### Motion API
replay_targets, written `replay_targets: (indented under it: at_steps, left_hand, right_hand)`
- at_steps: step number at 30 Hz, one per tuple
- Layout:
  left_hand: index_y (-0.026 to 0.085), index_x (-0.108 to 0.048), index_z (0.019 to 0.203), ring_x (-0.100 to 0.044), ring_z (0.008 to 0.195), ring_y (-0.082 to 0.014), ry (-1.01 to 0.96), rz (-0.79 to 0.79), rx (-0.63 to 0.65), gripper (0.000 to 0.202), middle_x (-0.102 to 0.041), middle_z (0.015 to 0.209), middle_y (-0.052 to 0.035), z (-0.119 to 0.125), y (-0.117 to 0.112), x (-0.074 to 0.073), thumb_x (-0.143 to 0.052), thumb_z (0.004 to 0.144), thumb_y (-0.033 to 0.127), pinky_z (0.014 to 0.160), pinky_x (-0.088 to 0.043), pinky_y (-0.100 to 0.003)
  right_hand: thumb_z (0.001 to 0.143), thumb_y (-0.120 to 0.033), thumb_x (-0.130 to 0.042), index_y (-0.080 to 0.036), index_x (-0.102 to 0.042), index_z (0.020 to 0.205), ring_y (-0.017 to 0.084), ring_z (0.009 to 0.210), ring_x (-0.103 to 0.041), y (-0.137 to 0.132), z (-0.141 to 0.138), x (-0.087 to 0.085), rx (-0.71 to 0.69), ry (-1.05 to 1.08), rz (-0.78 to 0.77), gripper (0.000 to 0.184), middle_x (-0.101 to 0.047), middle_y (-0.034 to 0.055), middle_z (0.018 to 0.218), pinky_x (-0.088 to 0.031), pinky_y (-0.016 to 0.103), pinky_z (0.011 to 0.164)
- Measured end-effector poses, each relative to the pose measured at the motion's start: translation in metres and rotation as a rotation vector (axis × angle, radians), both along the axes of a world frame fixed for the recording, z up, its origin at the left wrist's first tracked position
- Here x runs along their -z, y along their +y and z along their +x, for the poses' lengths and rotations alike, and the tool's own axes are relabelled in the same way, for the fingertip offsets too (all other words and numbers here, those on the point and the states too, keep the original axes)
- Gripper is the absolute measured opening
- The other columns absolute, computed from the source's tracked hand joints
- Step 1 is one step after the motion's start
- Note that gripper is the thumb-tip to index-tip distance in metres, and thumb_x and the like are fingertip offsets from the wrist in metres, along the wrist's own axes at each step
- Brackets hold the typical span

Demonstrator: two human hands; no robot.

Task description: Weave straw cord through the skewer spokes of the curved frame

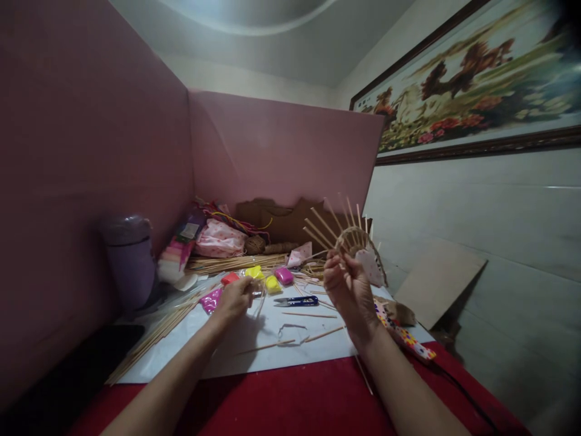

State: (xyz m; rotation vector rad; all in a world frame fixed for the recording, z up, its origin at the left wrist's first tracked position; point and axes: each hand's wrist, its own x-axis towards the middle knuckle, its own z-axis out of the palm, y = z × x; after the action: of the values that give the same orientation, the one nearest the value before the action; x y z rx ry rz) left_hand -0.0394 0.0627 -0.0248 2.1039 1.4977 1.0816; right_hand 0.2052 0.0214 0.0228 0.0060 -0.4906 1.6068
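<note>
My right hand [349, 289] is raised above the table, fingers closed on a small woven basket frame [353, 237] with several thin bamboo sticks fanning upward from it. My left hand [236, 298] rests low on the white sheet [254, 351], fingers curled on a thin bamboo stick [259, 306] beside the yellow clay packet [272, 284]. Pink [284, 275], red [229, 278] and magenta [211, 300] clay packets lie close by. Blue thread snips [297, 301] lie between my two hands.
A red cloth [295, 399] covers the table under the white sheet. Bundles of bamboo sticks [236, 263] lie at the back and left. A purple lidded cup [129, 257] stands at left. Pink partition boards wall the back and left. Cardboard [438, 281] leans at right.
</note>
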Motion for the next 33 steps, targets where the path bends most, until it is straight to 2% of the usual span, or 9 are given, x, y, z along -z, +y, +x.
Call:
replay_targets:
  at_steps: [5, 10, 14, 18, 21, 24, 28, 31, 33]
  left_hand:
    - [0.019, -0.061, 0.062, -0.053, 0.059, -0.0164, 0.136, 0.070, -0.282, 0.017, -0.060, 0.059, -0.0026, -0.027, 0.003, -0.012, -0.048, 0.072, 0.013, 0.056, -0.031, -0.024]
    - [0.017, -0.062, 0.060, -0.057, 0.068, -0.0241, 0.207, 0.127, -0.588, 0.017, -0.063, 0.066, -0.0113, -0.051, 0.003, -0.018, -0.050, 0.064, 0.007, 0.058, -0.033, -0.029]
    - [0.012, -0.064, 0.069, -0.058, 0.074, -0.0294, 0.193, 0.254, -0.750, 0.018, -0.063, 0.074, -0.0170, -0.059, 0.000, -0.027, -0.046, 0.070, 0.012, 0.063, -0.039, -0.035]
    - [0.011, -0.063, 0.086, -0.056, 0.094, -0.0285, 0.118, 0.457, -0.806, 0.028, -0.065, 0.093, -0.0167, -0.062, -0.005, -0.044, -0.037, 0.080, 0.015, 0.085, -0.038, -0.040]
    - [0.009, -0.061, 0.098, -0.053, 0.105, -0.0269, 0.007, 0.553, -0.863, 0.033, -0.062, 0.109, -0.0178, -0.064, -0.007, -0.052, -0.033, 0.084, 0.018, 0.093, -0.036, -0.039]
    - [0.008, -0.064, 0.100, -0.055, 0.102, -0.0283, -0.044, 0.479, -0.865, 0.035, -0.065, 0.105, -0.0179, -0.064, -0.005, -0.050, -0.035, 0.082, 0.019, 0.090, -0.038, -0.040]
    - [0.014, -0.070, 0.087, -0.062, 0.078, -0.0296, -0.075, 0.289, -0.832, 0.031, -0.070, 0.076, -0.0125, -0.061, -0.006, -0.043, -0.043, 0.073, 0.017, 0.073, -0.044, -0.041]
    - [0.018, -0.072, 0.079, -0.060, 0.086, -0.0302, -0.096, 0.275, -0.756, 0.032, -0.071, 0.078, -0.0090, -0.055, -0.012, -0.043, -0.046, 0.063, 0.009, 0.082, -0.041, -0.045]
    - [0.018, -0.071, 0.081, -0.058, 0.095, -0.0266, -0.116, 0.317, -0.673, 0.039, -0.070, 0.088, -0.0072, -0.048, -0.017, -0.045, -0.042, 0.059, 0.004, 0.088, -0.040, -0.041]
  right_hand:
    - [0.077, -0.009, -0.052, -0.013, -0.060, 0.096, 0.009, 0.075, -0.065, 0.002, 0.036, -0.008, 0.003, 0.202, 0.139, 0.021, -0.068, 0.0062, 0.087, -0.056, 0.016, 0.060]
    - [0.076, -0.006, -0.050, -0.009, -0.060, 0.095, 0.011, 0.073, -0.065, 0.003, 0.060, -0.013, 0.141, 0.346, 0.193, 0.021, -0.068, 0.0094, 0.084, -0.056, 0.017, 0.058]
    - [0.076, -0.006, -0.049, -0.006, -0.061, 0.092, 0.011, 0.070, -0.066, 0.005, 0.066, -0.015, 0.220, 0.400, 0.167, 0.020, -0.067, 0.0124, 0.084, -0.056, 0.018, 0.058]
    - [0.076, -0.006, -0.052, -0.007, -0.061, 0.094, 0.011, 0.074, -0.066, 0.008, 0.063, -0.012, 0.191, 0.356, 0.186, 0.020, -0.068, 0.0108, 0.085, -0.057, 0.017, 0.061]
    - [0.076, -0.007, -0.053, -0.008, -0.061, 0.094, 0.010, 0.076, -0.065, 0.010, 0.060, -0.008, 0.181, 0.314, 0.208, 0.020, -0.068, 0.0095, 0.085, -0.057, 0.017, 0.062]
    - [0.076, -0.007, -0.054, -0.009, -0.062, 0.093, 0.010, 0.078, -0.066, 0.010, 0.057, -0.007, 0.182, 0.297, 0.190, 0.019, -0.068, 0.0091, 0.085, -0.057, 0.016, 0.063]
    - [0.076, -0.007, -0.055, -0.012, -0.063, 0.088, 0.010, 0.078, -0.066, 0.011, 0.054, -0.007, 0.190, 0.241, 0.190, 0.016, -0.069, 0.0064, 0.083, -0.057, 0.015, 0.060]
    - [0.075, -0.009, -0.055, -0.012, -0.063, 0.085, 0.008, 0.075, -0.066, 0.011, 0.051, -0.008, 0.192, 0.187, 0.155, 0.013, -0.070, 0.0069, 0.085, -0.056, 0.014, 0.059]
    - [0.075, -0.010, -0.056, -0.013, -0.063, 0.085, 0.007, 0.075, -0.066, 0.010, 0.046, -0.009, 0.193, 0.135, 0.133, 0.013, -0.070, 0.0060, 0.085, -0.055, 0.013, 0.060]
